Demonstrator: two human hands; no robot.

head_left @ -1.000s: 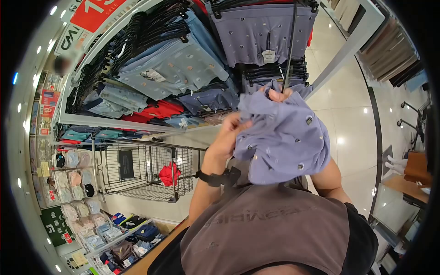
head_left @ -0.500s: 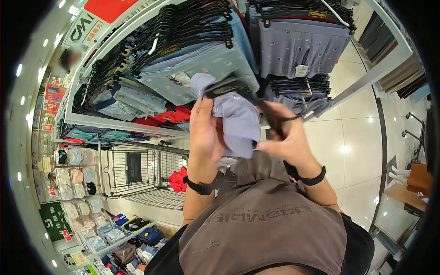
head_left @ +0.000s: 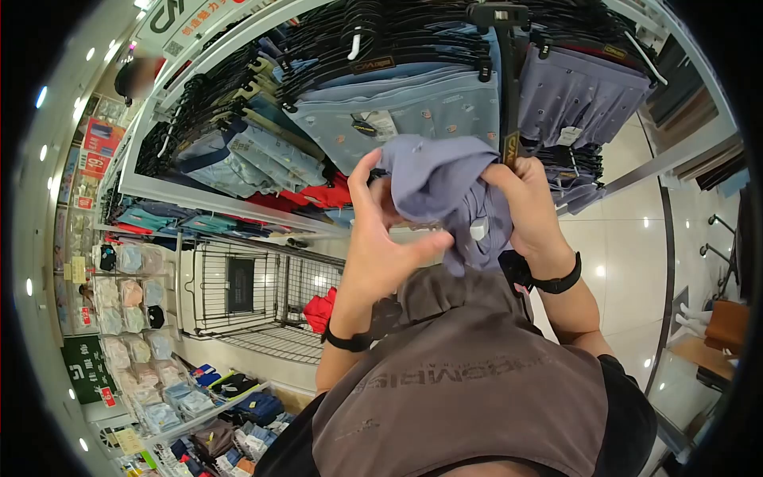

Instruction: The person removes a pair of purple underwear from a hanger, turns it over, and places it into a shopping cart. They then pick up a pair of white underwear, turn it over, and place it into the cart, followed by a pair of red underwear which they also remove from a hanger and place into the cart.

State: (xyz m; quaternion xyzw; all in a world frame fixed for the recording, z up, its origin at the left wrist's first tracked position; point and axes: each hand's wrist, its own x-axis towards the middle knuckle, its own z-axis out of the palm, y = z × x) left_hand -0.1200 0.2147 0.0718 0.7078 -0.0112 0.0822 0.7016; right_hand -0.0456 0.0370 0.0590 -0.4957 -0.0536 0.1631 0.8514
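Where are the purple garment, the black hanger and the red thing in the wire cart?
purple garment [head_left: 441, 179], head view, bunched fabric.
black hanger [head_left: 510, 95], head view, vertical stem.
red item [head_left: 320, 308], head view, its middle.

From my feed, the bunched purple garment [head_left: 445, 195] covers most of my left hand's fingers [head_left: 380, 238] and the palm of my right hand [head_left: 528, 211], and I cannot tell how the black hanger [head_left: 509, 95] is clipped to it. The hanger's top runs off the upper edge. The small white tag [head_left: 478, 230] is too small to read, and a person's head [head_left: 137, 75] at upper left is blurred.
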